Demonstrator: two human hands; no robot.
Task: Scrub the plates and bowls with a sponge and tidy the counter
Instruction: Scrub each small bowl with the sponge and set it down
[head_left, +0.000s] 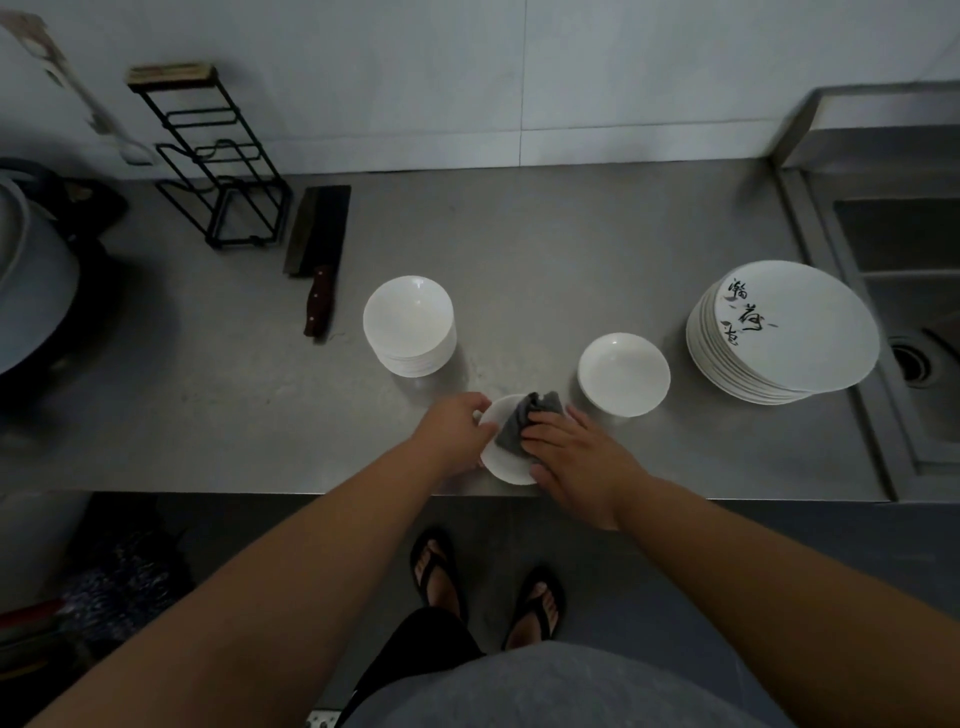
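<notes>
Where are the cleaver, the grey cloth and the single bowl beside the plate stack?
cleaver (318, 231), head view, middle of the dark blade.
grey cloth (511, 426), head view, its bunched left fold.
single bowl (623, 375), head view, centre of its inside.

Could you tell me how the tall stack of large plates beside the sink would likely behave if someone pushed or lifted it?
The stack of plates looks heavy, since many plates are piled up. The upper plates lean off-centre, so a push would probably slide or topple them. They look like glazed ceramic, so they are likely slippery and breakable.
</notes>
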